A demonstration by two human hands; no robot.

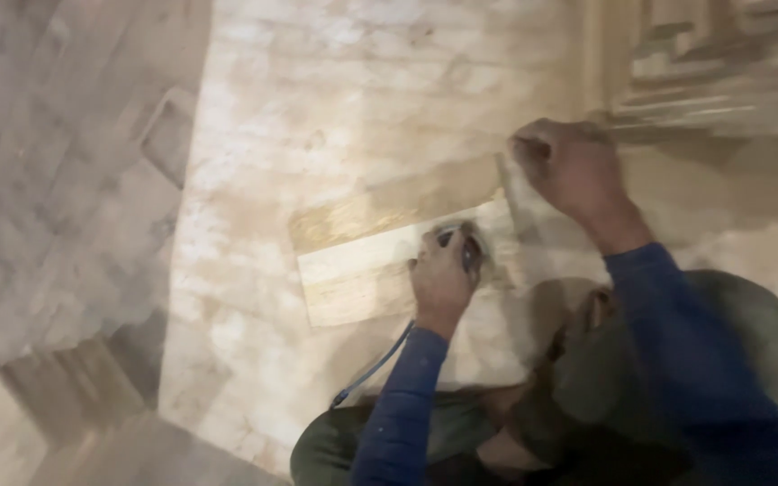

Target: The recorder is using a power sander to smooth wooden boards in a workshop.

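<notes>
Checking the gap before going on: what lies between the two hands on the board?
In the head view, only the bare far end of the wooden board lies between the left hand, which grips a power tool, and the right hand.

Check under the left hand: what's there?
Left hand grips a small tool with a blue cord, resting on a pale wooden plank. The hand hides the tool's contact face.

dim warm indoor light, whole frame soft with motion blur, brightest patch on the pale dusty floor point(362, 99) at upper centre, grey murky shadow down the left edge, stacked wood at upper right smeared, no glare
</notes>
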